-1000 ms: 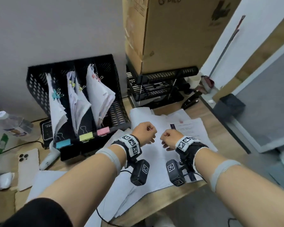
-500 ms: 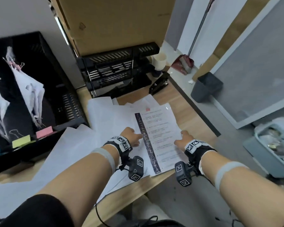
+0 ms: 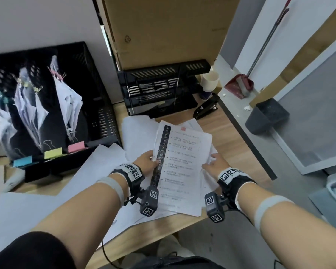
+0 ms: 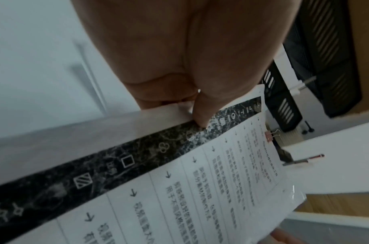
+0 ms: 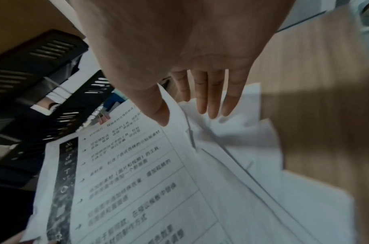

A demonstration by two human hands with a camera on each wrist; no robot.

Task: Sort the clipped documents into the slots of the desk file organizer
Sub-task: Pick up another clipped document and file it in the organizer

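A printed clipped document (image 3: pixel 179 162) with a black strip down its left side and a pink binder clip (image 3: pixel 182 128) at its top lies tilted above the loose sheets. My left hand (image 3: pixel 153 159) pinches its left edge, thumb (image 4: pixel 202 118) on the black strip. My right hand (image 3: pixel 213 162) rests at the right edge with straight fingers (image 5: pixel 202 102), thumb on the sheet. The black mesh organizer (image 3: pixel 97 105) stands at the left, with blue (image 3: pixel 22 161), yellow (image 3: pixel 53 153) and pink (image 3: pixel 76 146) labels in front of three slots holding clipped papers.
Loose white sheets (image 3: pixel 97 171) cover the wooden desk (image 3: pixel 231 136). Behind them stand a black letter tray stack (image 3: pixel 163 90) under a cardboard box (image 3: pixel 163 30), a stapler (image 3: pixel 206 109) and a paper cup (image 3: pixel 209 82). A grey bin (image 3: pixel 266 117) is on the floor at the right.
Both hands went from fists over the papers to the two edges of the printed document. Its left side has risen off the pile. The head view swung right, then partly back.
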